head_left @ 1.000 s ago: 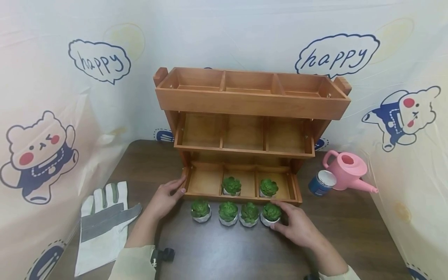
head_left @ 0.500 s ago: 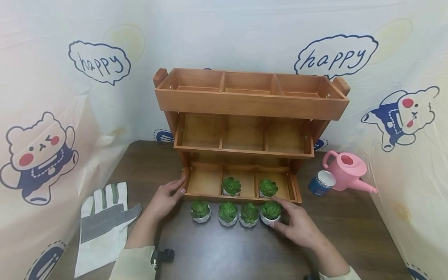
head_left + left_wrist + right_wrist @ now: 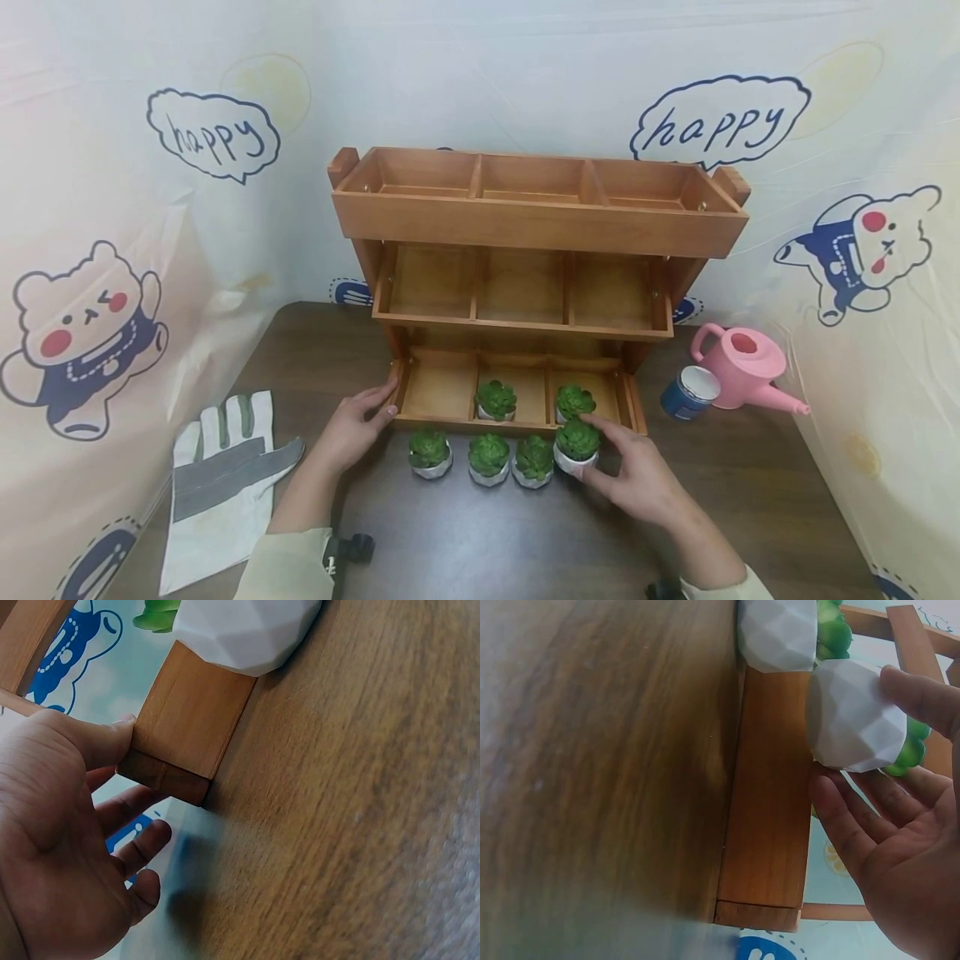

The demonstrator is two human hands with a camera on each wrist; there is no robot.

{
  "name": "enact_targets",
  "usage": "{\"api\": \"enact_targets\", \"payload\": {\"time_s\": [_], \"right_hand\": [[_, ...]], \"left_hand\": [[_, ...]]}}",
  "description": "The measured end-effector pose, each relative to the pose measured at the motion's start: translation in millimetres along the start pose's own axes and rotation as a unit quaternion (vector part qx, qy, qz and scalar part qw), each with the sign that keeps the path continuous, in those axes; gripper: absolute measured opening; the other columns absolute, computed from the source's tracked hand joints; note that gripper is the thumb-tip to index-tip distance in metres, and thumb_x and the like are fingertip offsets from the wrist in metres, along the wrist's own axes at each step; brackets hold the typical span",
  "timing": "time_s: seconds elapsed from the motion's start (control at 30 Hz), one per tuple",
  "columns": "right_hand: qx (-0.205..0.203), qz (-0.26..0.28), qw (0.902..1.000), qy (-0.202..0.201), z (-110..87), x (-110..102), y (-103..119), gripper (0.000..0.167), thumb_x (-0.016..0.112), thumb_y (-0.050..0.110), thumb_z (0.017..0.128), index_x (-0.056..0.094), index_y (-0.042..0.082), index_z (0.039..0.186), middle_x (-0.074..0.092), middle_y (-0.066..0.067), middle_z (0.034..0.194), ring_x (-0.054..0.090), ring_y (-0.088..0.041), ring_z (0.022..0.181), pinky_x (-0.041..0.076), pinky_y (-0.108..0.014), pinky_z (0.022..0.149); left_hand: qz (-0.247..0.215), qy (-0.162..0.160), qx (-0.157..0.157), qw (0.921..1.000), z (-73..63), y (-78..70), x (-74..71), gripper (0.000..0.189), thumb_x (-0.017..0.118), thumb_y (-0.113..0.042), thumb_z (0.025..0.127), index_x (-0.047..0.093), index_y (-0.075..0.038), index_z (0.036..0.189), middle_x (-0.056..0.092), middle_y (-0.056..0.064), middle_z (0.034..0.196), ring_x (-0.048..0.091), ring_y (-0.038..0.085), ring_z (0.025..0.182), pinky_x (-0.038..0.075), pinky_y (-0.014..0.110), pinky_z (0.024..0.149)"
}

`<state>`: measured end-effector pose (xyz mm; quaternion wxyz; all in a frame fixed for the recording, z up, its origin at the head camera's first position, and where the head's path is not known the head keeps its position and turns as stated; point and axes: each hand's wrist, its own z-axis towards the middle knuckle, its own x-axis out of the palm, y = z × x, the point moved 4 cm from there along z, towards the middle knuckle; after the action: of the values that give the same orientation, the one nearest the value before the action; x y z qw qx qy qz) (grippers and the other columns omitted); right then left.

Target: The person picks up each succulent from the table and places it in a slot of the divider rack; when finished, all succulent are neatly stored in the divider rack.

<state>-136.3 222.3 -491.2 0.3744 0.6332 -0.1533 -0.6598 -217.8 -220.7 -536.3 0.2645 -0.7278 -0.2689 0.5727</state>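
My right hand holds a small potted succulent between thumb and fingers, close in front of the bottom tier. In the right wrist view its white faceted pot is off the table, level with the tier's front board. With thumb and forefinger, my left hand pinches the left front corner of the three-tier wooden planter rack; the other fingers are loosely bent. Three more potted succulents stand before the rack. Two others sit in the bottom tier's middle and right compartments.
A white and grey work glove lies at the left on the brown table. To the right stand a blue tin and a pink watering can. A printed cloth hangs behind.
My right hand has lifted the rightmost succulent of the front row off the table and moved it slightly toward the rack. The left hand has stayed on the rack's corner.
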Motion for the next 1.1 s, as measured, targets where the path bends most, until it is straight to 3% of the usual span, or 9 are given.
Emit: {"api": "enact_targets", "payload": {"time_s": [0.67, 0.83, 1.1], "right_hand": [[-0.012, 0.029, 0.9992, -0.024, 14.8, -4.8, 19.9, 0.073, 0.092, 0.029, 0.081, 0.06, 0.016, 0.145, 0.07, -0.005, 0.129, 0.072, -0.018, 0.1, 0.061, -0.046, 0.088], [-0.003, 0.047, 0.9987, -0.018, 19.3, 0.1, 28.0, 0.072, 0.091, 0.031, 0.081, 0.06, 0.019, 0.144, 0.07, -0.002, 0.127, 0.071, -0.016, 0.101, 0.061, -0.038, 0.087], [-0.014, 0.069, 0.9973, -0.021, 27.9, 7.4, 38.7, 0.07, 0.09, 0.037, 0.083, 0.06, 0.021, 0.144, 0.07, 0.0, 0.122, 0.07, -0.015, 0.102, 0.062, -0.042, 0.087]], "left_hand": [[-0.004, 0.001, -0.003, 1.0, 0.6, -2.0, -0.5, 0.057, 0.057, -0.047, 0.105, 0.042, -0.037, 0.159, 0.038, 0.014, 0.165, 0.028, 0.046, 0.15, 0.022, 0.076, 0.114], [-0.002, -0.002, 0.0, 1.0, -0.7, -0.3, 0.9, 0.055, 0.058, -0.044, 0.105, 0.044, -0.036, 0.158, 0.04, 0.014, 0.163, 0.03, 0.046, 0.149, 0.023, 0.075, 0.114], [-0.004, -0.002, 0.005, 1.0, -1.0, 0.2, 1.7, 0.057, 0.058, -0.046, 0.105, 0.043, -0.034, 0.158, 0.04, 0.015, 0.163, 0.03, 0.047, 0.149, 0.023, 0.075, 0.114]]}}
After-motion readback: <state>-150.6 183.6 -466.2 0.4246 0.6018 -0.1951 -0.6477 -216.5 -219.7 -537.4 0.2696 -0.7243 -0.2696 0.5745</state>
